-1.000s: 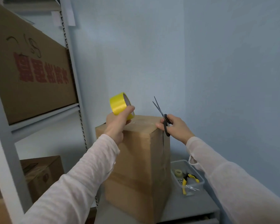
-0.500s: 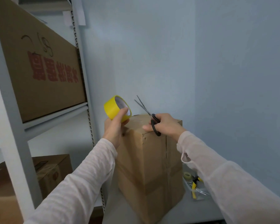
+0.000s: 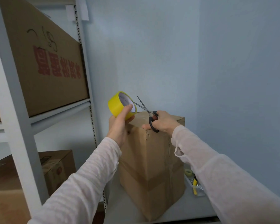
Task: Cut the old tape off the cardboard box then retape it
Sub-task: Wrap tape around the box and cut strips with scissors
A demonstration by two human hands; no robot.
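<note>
Scissors (image 3: 149, 112), gripped by right hand (image 3: 164, 122), now reach the tape roll (image 3: 117, 106) left hand (image 3: 119, 126) clutches.

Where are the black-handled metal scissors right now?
Head view, centre: the black-handled metal scissors are gripped in the right hand just over the tall brown cardboard box, blades pointing up-left at the yellow tape roll in the left hand.

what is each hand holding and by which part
The left hand grips the yellow tape roll round its outer band, thumb across the open side. The right hand holds the scissors by the black handles, blades open.
</note>
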